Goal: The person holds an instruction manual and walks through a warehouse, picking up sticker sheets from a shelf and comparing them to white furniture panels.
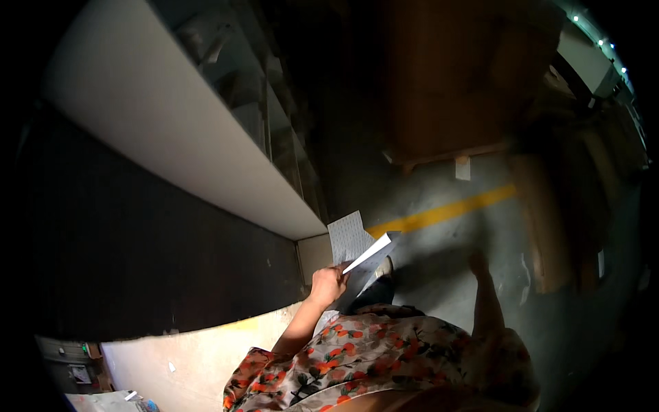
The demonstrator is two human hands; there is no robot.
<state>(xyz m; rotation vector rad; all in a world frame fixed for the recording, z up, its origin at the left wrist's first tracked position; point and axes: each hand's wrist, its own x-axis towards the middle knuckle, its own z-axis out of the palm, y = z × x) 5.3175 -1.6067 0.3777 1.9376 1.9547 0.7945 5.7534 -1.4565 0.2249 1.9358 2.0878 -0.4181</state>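
Observation:
Near the middle of the view, my left hand (328, 285) is closed on several sheets of paper. One printed sheet (349, 237) fans out beyond my fingers, and a folded white sheet (368, 253) tilts up to the right. My right hand (478, 263) hangs low at my side over the floor, in shadow. It is too dark and blurred to make out its fingers.
A tall shelving unit with a white side panel (185, 110) stands at the left. Ahead is a large brown stack (467, 75) in dim light. A yellow line (446, 209) crosses the grey floor. Brown flat boards (542, 226) lean at the right.

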